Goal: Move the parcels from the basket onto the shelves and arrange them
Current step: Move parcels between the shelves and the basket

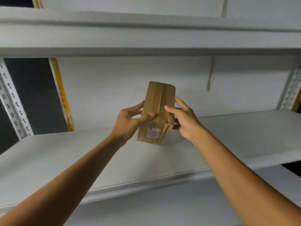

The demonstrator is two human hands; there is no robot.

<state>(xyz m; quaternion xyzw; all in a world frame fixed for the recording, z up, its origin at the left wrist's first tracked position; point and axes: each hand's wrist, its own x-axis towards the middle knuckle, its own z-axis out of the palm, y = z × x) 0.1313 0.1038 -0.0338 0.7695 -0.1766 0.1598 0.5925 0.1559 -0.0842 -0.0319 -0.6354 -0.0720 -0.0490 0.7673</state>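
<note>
Cardboard parcel (158, 111), taped, stood upright above white shelf (73, 154); left hand (130, 122) gripped its left side, right hand (184, 119) its right, both curled round it.

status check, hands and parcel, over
Left hand and right hand both grip the parcel. Parcel over the white shelf, contact unclear. Nothing seen blocking it.

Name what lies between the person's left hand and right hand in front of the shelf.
A brown taped parcel lies there, held on either side by the left hand and the right hand. The head view shows it.
</note>
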